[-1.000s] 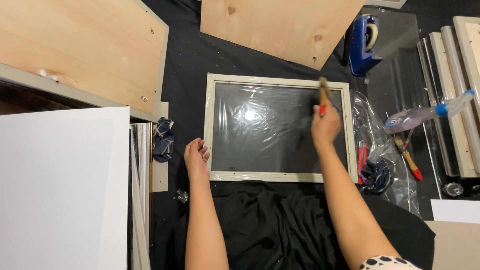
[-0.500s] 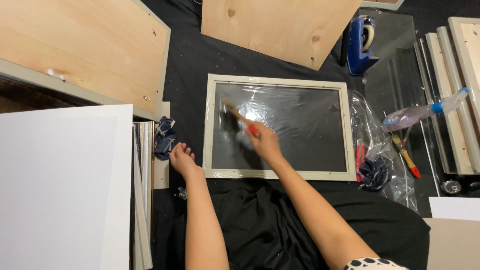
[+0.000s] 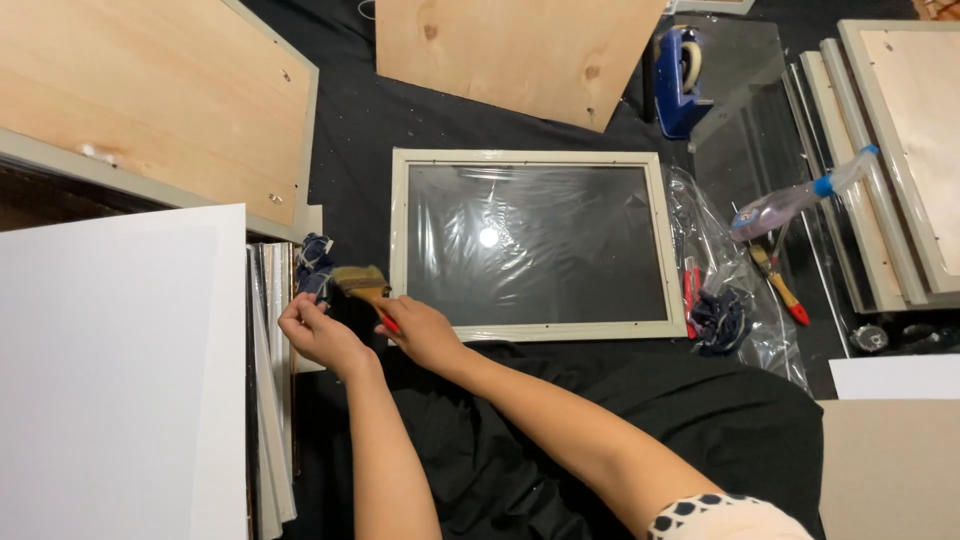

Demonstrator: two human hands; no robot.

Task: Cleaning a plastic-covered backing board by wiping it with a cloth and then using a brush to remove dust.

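Black cloth carries the framed glass (image 3: 535,245) at centre; left of it the right hand (image 3: 425,333), closed on the paintbrush (image 3: 362,287), meets the left hand (image 3: 318,335), whose fingers curl at the bristles—best pinched gently.

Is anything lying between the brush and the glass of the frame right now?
Nothing visible does. The brush, held in the right hand, sits just left of the frame; only black cloth lies between.

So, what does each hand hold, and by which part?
The right hand holds a paintbrush by its red handle; the left hand seems empty.
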